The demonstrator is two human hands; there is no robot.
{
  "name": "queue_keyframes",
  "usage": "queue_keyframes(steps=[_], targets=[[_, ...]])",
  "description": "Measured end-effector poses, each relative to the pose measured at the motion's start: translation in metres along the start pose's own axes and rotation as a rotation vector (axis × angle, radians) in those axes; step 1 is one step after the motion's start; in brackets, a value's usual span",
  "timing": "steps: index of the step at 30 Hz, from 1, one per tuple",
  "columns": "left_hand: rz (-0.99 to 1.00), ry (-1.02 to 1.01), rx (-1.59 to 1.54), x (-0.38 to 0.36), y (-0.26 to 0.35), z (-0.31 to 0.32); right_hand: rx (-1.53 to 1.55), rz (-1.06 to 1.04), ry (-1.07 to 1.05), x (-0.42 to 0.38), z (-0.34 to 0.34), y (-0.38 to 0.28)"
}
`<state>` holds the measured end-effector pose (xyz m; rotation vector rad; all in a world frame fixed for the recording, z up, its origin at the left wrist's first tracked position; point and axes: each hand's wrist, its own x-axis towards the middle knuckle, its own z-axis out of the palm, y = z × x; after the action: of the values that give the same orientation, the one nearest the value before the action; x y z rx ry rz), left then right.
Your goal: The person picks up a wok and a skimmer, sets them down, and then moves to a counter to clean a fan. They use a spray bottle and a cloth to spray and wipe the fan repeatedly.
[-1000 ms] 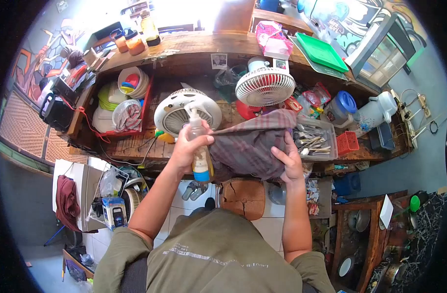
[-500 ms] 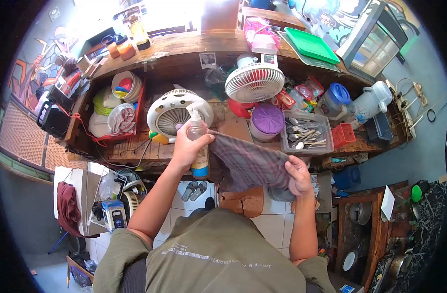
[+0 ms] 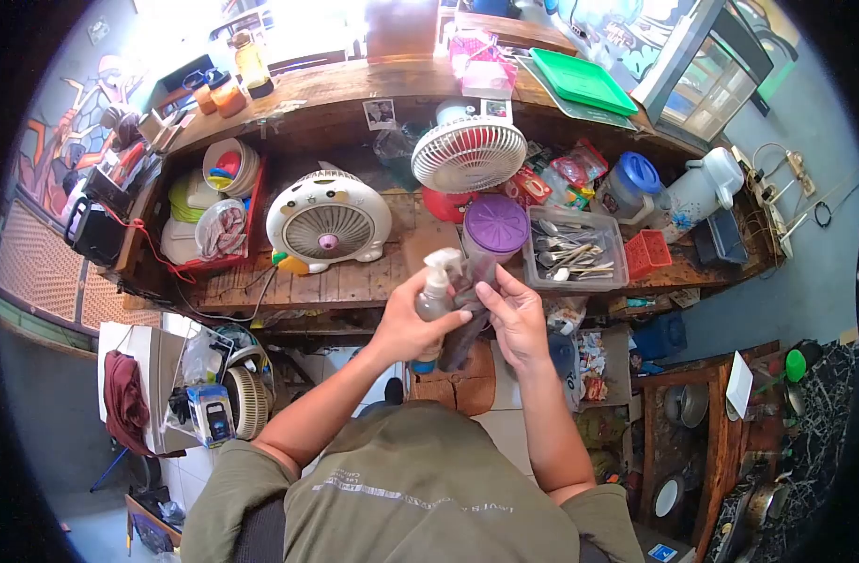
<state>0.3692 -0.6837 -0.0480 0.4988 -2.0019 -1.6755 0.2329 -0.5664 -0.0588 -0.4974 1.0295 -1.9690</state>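
My left hand (image 3: 413,319) is wrapped round a clear spray bottle (image 3: 435,298) with a white nozzle and a blue band low down; its thumb also presses on a grey-brown cloth (image 3: 464,333). Close on the right, my right hand (image 3: 516,317) has its fingers bent at the bunched cloth, which hangs between both hands. The cloth is partly blurred. Beyond the hands stand a tub with a purple lid (image 3: 496,223) and a white animal-faced fan (image 3: 328,225).
Along the wooden counter (image 3: 232,293) are a red crate (image 3: 253,220) of dishes, a second white fan (image 3: 469,155), a cutlery box (image 3: 577,249), a red basket (image 3: 647,253), a blue-lidded jug (image 3: 633,188) and a thermos (image 3: 702,192). A green tray (image 3: 582,83) lies on the upper shelf.
My right hand has moved left and up towards my left hand. The cloth, stretched between them before, is now bunched. The bottle has moved right, and the view has shifted slightly.
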Motion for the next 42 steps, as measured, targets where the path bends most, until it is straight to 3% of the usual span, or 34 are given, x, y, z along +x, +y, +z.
queue_keyframes(steps=[4, 7, 9, 11, 15, 21, 23, 25, 27, 30, 31, 33, 39, 42], targets=[[-0.058, 0.063, -0.275, 0.006, -0.003, -0.014, -0.027, 0.048, -0.051, -0.004, -0.025, -0.021], [-0.024, -0.1, -0.115, 0.009, 0.008, -0.014, -0.069, -0.012, -0.003, -0.006, -0.028, -0.017], [-0.045, -0.128, 0.001, 0.009, 0.015, 0.005, 0.114, 0.025, -0.069, -0.006, -0.017, -0.011], [0.033, -0.002, 0.066, 0.01, 0.011, 0.016, 0.047, 0.028, -0.124, -0.004, -0.01, -0.009], [-0.003, -0.027, -0.032, 0.011, 0.005, 0.009, -0.183, -0.052, -0.094, -0.006, -0.024, -0.008], [-0.012, -0.021, -0.007, 0.025, 0.01, -0.005, -0.179, 0.034, -0.083, -0.02, -0.066, -0.023], [-0.027, -0.03, -0.091, 0.03, 0.011, -0.001, -0.423, 0.039, -0.02, -0.023, -0.08, -0.024], [-0.024, 0.048, -0.125, 0.037, 0.017, -0.001, -0.476, -0.07, 0.158, -0.026, -0.09, -0.023], [-0.068, 0.07, -0.149, 0.042, 0.033, -0.001, -0.524, -0.143, 0.103, -0.032, -0.087, -0.021], [0.012, -0.013, -0.052, 0.043, 0.057, 0.01, -0.341, 0.16, -0.176, -0.029, -0.069, 0.003], [-0.028, -0.064, -0.055, 0.039, 0.068, 0.02, -0.196, 0.281, -0.029, -0.027, -0.056, 0.027], [0.026, -0.161, -0.096, 0.03, 0.07, 0.043, 0.136, 0.104, 0.245, -0.02, -0.02, 0.051], [-0.047, -0.33, 0.056, 0.003, 0.04, 0.064, 0.271, 0.154, 0.223, 0.009, -0.036, 0.081], [0.033, -0.253, -0.069, -0.001, 0.044, 0.04, 0.342, 0.184, 0.225, 0.029, -0.048, 0.1]])
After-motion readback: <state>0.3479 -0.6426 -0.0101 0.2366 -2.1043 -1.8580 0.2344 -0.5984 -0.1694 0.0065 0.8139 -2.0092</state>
